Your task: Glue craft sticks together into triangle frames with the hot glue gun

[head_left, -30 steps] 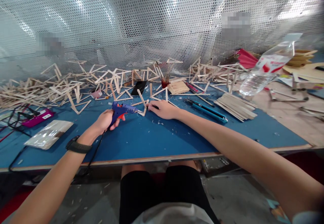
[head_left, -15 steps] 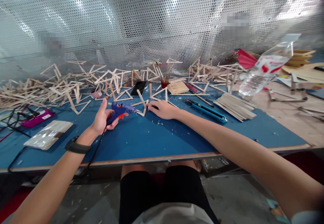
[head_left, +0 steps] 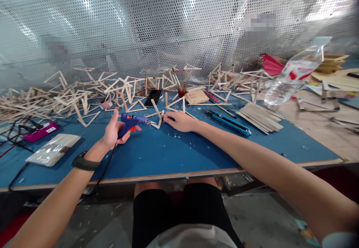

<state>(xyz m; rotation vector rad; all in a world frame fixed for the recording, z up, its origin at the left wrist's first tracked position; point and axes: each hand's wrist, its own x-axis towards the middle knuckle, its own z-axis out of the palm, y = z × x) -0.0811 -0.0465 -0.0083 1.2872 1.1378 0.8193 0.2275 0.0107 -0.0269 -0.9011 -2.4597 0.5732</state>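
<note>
My left hand [head_left: 112, 131] is closed around the grip of a blue hot glue gun [head_left: 134, 120] with an orange trigger. The gun's nozzle points right, close to the low corner of a small frame of joined wooden sticks [head_left: 156, 108]. At that corner, the bent fingertips of my right hand [head_left: 179, 121] pinch one stick end. Part of the grip there is hidden by the fingers. Both hands stay just above the blue table top [head_left: 168, 154], where white scraps lie scattered. A cord runs down from the glue gun's handle.
Many joined stick pieces [head_left: 70, 95] are heaped along the perforated metal panel [head_left: 157, 27]. Right of my hands lie a teal utility knife [head_left: 230, 123] and loose flat sticks [head_left: 260, 117]. A tilted plastic bottle [head_left: 293, 74] stands behind. At left are a purple power strip [head_left: 42, 131] and a wrapped packet [head_left: 54, 149].
The glue gun has drawn slightly left, its nozzle a little farther from the stick corner. My right hand keeps its place on the sticks.
</note>
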